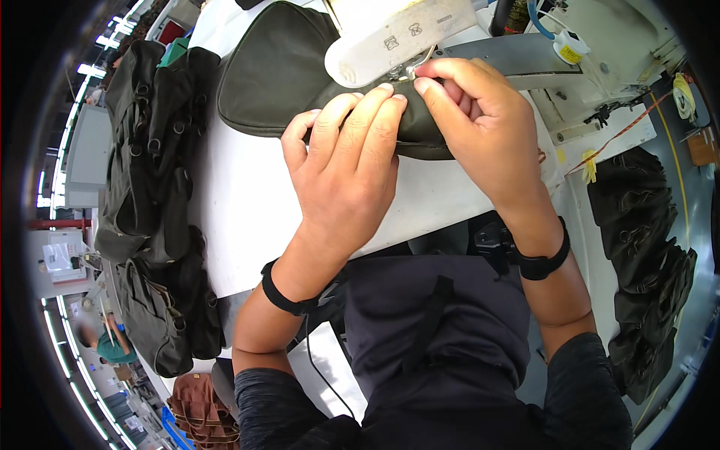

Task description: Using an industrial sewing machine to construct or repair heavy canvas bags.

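And it's bright here, tube lights (91, 71) blazing beyond the left edge of the worktop (244, 202), white surface nearly washed out, centre sharp, straight lines bowing toward a blurry, black rim.

In front of you spreads a white table (240, 206), its top brightly lit, and past its left side your room stretches away under long rows of glowing strip lights (56, 336), which follow the curved rim of the view. Over on your left you also have a pale grey panel (88, 154), a red bar (60, 223) just below it in the view, and white papers (58, 256), too small to read. To your right, a blue-grey floor (701, 229) carries a thin yellow line (673, 156).
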A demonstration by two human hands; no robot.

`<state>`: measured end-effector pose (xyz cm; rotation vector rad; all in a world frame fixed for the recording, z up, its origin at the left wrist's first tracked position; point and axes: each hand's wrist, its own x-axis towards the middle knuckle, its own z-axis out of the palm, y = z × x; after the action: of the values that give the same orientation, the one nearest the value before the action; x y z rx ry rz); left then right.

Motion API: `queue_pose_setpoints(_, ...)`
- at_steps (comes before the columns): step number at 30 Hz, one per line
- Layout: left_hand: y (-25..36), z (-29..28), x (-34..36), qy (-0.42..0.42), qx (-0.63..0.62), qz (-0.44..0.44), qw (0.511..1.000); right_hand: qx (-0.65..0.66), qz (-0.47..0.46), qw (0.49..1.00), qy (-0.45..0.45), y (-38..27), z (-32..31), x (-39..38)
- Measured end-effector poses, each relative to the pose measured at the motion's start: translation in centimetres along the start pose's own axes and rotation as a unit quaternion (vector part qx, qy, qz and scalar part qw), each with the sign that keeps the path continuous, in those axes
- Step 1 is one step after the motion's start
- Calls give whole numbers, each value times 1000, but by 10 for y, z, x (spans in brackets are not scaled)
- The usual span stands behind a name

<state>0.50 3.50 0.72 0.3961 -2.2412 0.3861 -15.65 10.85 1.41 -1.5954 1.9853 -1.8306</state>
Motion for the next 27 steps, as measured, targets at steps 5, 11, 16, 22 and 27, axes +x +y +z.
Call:
queue_pose_setpoints(5, 8, -2, 3, -13, 0, -38, 999, -27, -44, 999, 14, 5, 2, 1)
queue_pose_setpoints(11, 13, -5, 5, -20, -1, -60, 998, -51, -50, 997, 5, 1, -1, 4)
queue_pose_setpoints(16, 14, -5, 7, -13, -7, -65, 998, -49, -3, 999, -23, -3, -4, 6)
queue_pose_setpoints(22, 8, 0, 3, 0, -9, -54, 998, -43, 2, 999, -31, -4, -4, 6)
queue_pose_setpoints(27, 7, 2, 5, 7, -3, -40, 999, -56, -16, 998, -29, 0, -4, 8)
